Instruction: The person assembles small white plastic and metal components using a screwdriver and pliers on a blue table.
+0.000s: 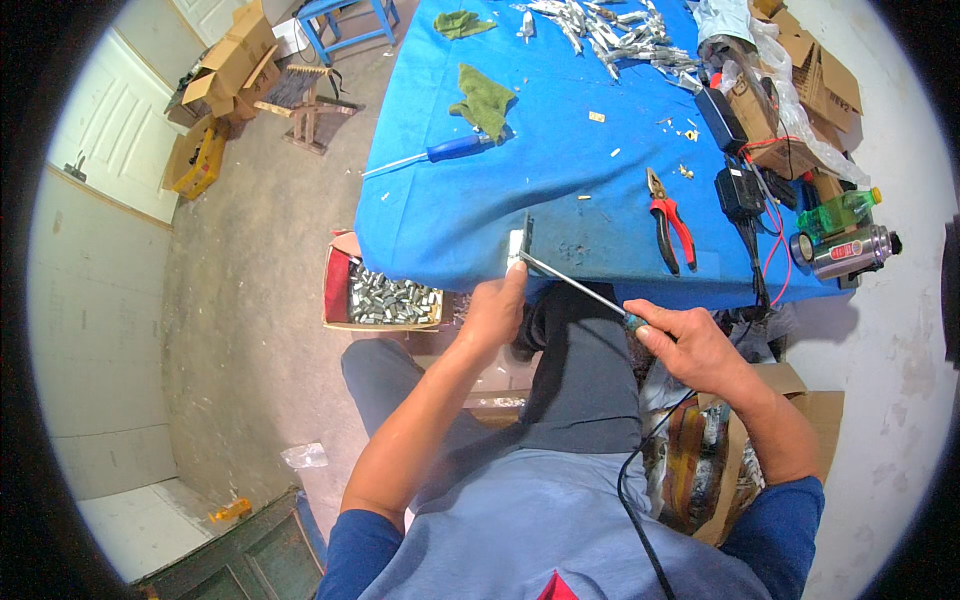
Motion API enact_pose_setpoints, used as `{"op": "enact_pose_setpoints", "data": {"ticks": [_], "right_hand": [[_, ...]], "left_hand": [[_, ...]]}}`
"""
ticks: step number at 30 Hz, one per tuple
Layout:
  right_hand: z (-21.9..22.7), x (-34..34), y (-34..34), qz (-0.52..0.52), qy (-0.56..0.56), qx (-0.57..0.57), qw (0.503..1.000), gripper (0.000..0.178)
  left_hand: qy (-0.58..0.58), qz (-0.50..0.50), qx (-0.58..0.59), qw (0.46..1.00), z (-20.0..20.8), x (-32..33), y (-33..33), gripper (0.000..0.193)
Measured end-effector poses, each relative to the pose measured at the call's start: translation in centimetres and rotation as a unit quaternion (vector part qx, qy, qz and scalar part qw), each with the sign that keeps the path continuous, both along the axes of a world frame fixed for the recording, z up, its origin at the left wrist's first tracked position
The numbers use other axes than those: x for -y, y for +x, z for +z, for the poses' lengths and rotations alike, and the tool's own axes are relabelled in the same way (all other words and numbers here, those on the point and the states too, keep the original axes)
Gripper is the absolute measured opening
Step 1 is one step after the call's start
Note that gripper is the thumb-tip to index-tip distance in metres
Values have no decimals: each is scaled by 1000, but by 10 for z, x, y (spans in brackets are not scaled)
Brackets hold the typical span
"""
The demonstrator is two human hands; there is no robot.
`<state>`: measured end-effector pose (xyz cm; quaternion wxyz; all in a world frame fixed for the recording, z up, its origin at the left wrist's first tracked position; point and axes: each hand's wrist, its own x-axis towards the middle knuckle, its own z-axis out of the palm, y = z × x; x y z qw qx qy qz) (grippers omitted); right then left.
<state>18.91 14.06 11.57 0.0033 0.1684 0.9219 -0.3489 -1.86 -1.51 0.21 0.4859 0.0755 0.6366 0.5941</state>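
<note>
At the near edge of the blue-covered table (420, 215), my left hand (495, 312) is closed on a small silvery metal piece (516, 243), a fingertip pressed at its lower end. A dark strip (529, 232) stands right beside that piece. My right hand (695, 345) grips a screwdriver (575, 283) by its dark bluish handle, mostly hidden in the fingers. The long shaft slants up to the left, and its tip meets the metal piece just above my left fingertip. Whether the tip is inside the piece or only against it, I cannot tell.
Red-handled pliers (672, 225) lie to the right, a blue-handled screwdriver (450, 149) and green cloth (484, 102) to the left. Silvery parts (640, 38) are heaped at the far side. A box of small metal pieces (395, 300) stands below left; a steel flask (845, 252) lies far right.
</note>
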Motion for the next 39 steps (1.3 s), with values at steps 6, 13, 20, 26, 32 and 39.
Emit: {"op": "enact_pose_setpoints", "data": {"ticks": [6,13,20,26,32,39], "right_hand": [[-16,16,8,22,131,-1,991,36],[-15,-28,1,-148,-446,133,873,45],[-31,-20,8,-43,-85,-21,995,52],[-36,-27,7,-116,-405,132,897,44],[-34,-14,1,-110,-444,135,879,50],[-42,17,1,-22,0,-6,1000,39]], "left_hand": [[-11,-9,-19,1000,-13,-3,-6,57],[-34,-40,18,998,-1,10,-11,54],[-20,-44,43,998,1,11,-13,52],[-4,-33,58,998,-2,9,-13,52],[12,-32,47,998,-6,10,-10,53],[-8,-17,19,1000,-8,2,-10,54]]}}
